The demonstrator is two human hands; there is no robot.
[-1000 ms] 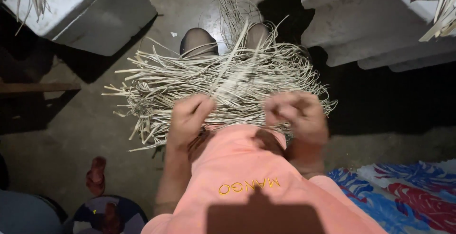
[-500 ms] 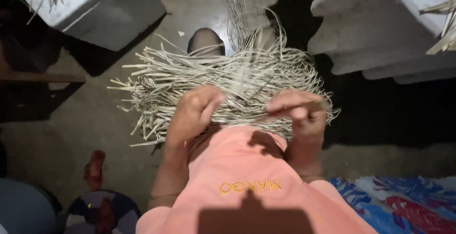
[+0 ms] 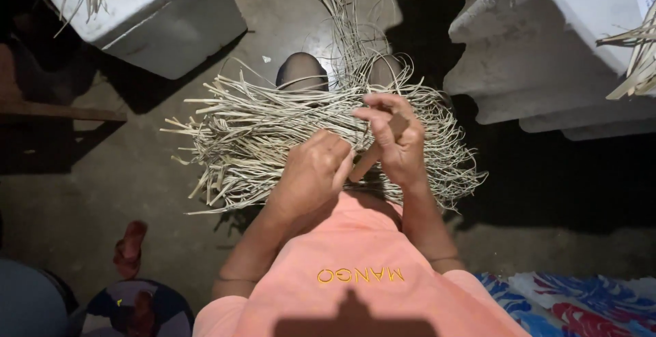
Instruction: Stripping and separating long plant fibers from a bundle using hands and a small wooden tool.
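A thick bundle of pale dried fibre strips (image 3: 273, 132) lies across my lap, ends sticking out to the left and looping on the right. My left hand (image 3: 311, 173) rests on the bundle's middle, fingers curled around some strips. My right hand (image 3: 396, 139) is raised just above the bundle, fingers closed on a short brown stick-like piece (image 3: 372, 152) that reaches down toward the left hand. More strips trail away over the floor past my knees (image 3: 301, 70).
Grey blocks stand at top left (image 3: 157, 16) and top right (image 3: 547, 43), each with loose strips on top. A patterned blue and red cloth (image 3: 581, 303) lies at bottom right. A sandal (image 3: 130, 248) and another person's clothing are at bottom left. The floor is bare concrete.
Both hands moved inward from the bundle's near edge. The right hand rose and now holds the brown piece over the middle; the left hand shifted right to meet it.
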